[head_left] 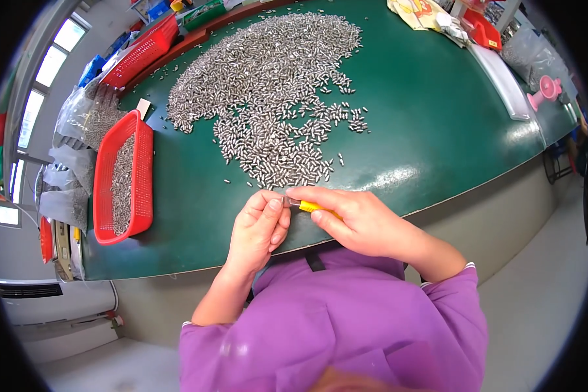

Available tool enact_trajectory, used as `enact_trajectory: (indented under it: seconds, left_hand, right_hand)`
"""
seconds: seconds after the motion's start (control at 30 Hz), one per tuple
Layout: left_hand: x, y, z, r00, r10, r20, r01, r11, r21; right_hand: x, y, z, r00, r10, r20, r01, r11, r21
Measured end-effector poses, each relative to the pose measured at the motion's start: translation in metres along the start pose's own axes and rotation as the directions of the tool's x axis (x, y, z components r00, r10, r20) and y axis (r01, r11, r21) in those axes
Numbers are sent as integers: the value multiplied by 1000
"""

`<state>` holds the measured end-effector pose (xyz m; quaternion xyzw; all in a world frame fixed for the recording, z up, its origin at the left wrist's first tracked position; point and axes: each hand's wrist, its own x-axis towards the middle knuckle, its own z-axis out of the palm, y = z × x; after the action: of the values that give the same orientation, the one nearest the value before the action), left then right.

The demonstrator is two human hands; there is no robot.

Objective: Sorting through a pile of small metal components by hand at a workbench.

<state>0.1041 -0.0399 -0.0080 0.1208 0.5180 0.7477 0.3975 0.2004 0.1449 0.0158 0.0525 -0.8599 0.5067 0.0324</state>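
At the table's near edge, my left hand pinches a small silvery metal piece between thumb and fingertips. My right hand is wrapped round a tool with a yellow handle, which looks like a small cutter. Its metal end reaches the piece at my left fingertips. My right index finger stretches along it, so its tip is partly hidden. Just beyond both hands spreads a large heap of small, pointed metal parts on the green tabletop.
A long red plastic basket with more metal parts stands left of the heap. Bags of parts lie beyond its left side. Another red basket is at the back left. A pink object and a white strip are at the right.
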Motion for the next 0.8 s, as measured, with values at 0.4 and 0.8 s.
enact_trajectory:
  seconds: [0.4,0.8]
  left_hand:
    - [2,1,0,1000,3,4,-3,1000,-24]
    - [3,0,4,998,1,-58,1,1000,25]
  right_hand:
    - [4,0,0,998,44,43,-45,999,24]
    - [-1,-4,19,993,-73,-93,43,956,-291]
